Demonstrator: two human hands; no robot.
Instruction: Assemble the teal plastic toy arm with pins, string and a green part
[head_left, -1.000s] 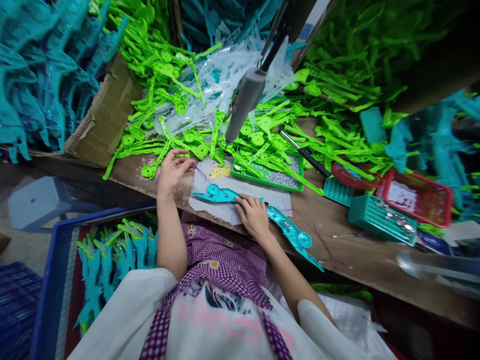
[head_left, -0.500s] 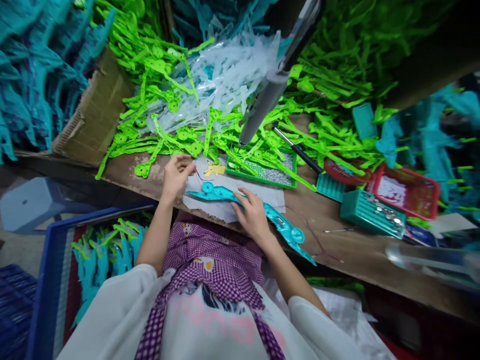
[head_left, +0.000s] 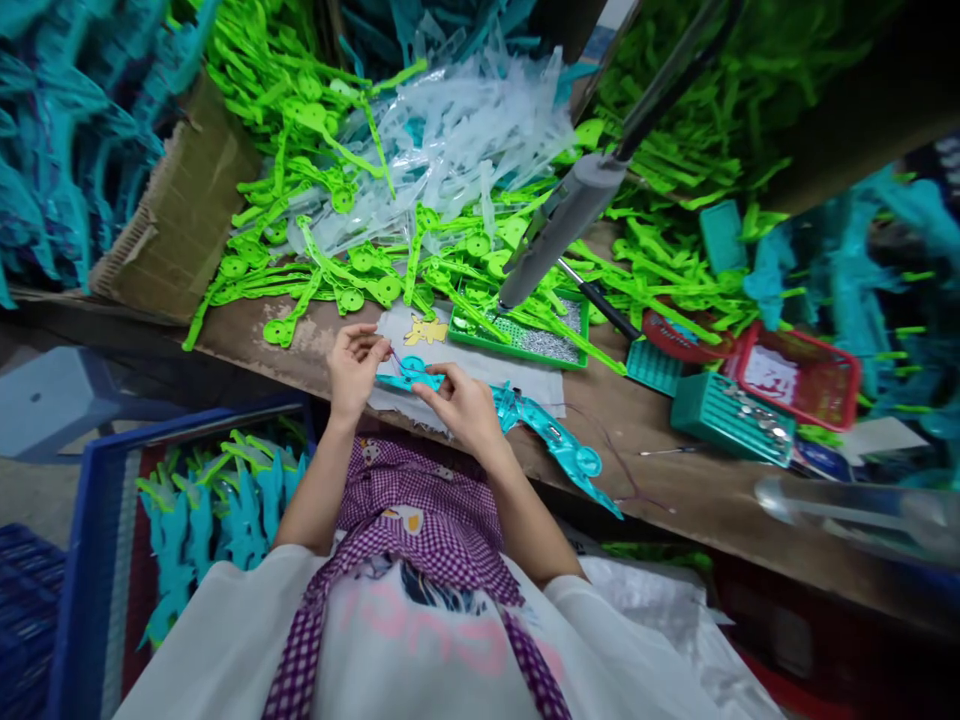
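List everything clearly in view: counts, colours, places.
Workpiece: one or more, turquoise, bench edge
Strand: count unclear, purple, beside the workpiece
Cloth: one, white, beneath the workpiece
Cartoon figure: one, yellow, on the cloth
Tray: one, green, behind the workpiece
Metal bits: many, silver, in the tray
Slim parts: many, lime green, across the bench
Strips: many, clear, bench back
Powered driver: one, grey, above the bench
Tool: one, black, right of tray
Red baskets: two, right
Teal baskets: at least two, right
Cardboard: at least one, brown, left
Turquoise parts: many, left and right
Crates: two, blue, lower left
Stool: one, pale blue, left
Apron: one, purple check, front
Left grip: one, bare, at the strand
Right grip: one, bare, on the workpiece
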